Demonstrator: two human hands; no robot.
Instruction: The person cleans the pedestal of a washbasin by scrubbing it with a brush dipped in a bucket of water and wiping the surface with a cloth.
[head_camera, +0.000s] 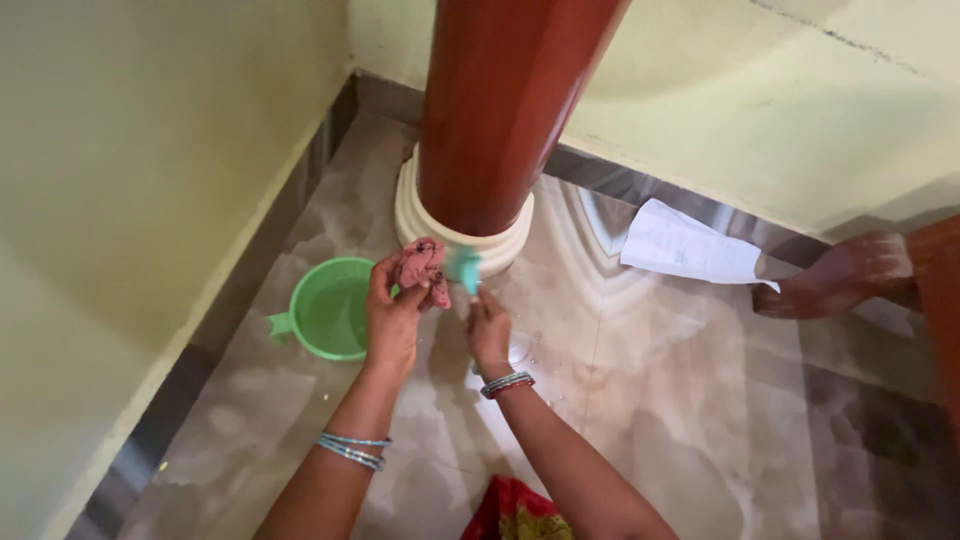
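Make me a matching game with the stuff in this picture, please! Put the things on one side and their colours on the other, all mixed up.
Things:
1. tub
2. pillar
3. paper sheet
4. rag in the left hand

Colours:
A. white
B. pink
C. green
D. reddish brown

Pairs: 1-C, 2-D, 3-A, 4-B

A home's tiled corner: a round red-brown pillar (500, 110) at twelve o'clock on a cream base (500, 245), pale yellow walls (130, 180), polished marble-look floor (680, 400), green basin (330, 310) at nine o'clock.
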